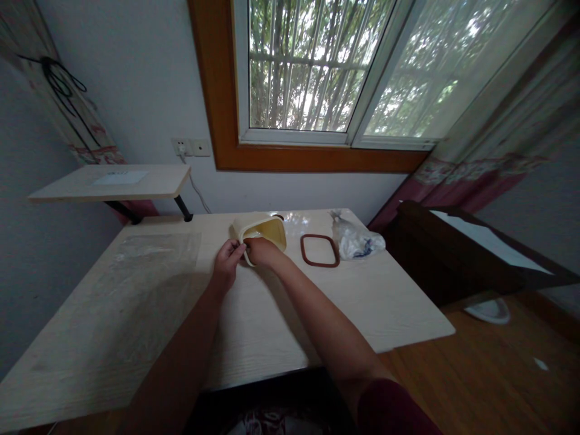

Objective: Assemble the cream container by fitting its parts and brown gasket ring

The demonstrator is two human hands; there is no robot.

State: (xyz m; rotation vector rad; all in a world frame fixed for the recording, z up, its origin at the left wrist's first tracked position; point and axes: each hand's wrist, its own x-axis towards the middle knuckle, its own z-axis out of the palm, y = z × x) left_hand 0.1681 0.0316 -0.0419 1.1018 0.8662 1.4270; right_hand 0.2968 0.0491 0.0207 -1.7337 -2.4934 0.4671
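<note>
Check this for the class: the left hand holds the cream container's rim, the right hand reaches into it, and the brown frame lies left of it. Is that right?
Not quite: the head view shows the brown frame to the right of the cream container. The left hand does hold its rim and the right hand reaches into it.

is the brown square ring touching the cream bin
Apart: the head view shows a strip of pale tabletop between the brown square ring and the cream bin.

Pale wall (pixel 136 78); sliding window (pixel 317 72) (brown frame (pixel 317 158), daylit greenery (pixel 290 36) beyond); patterned curtain (pixel 489 133) right; wooden floor (pixel 457 386).
</note>
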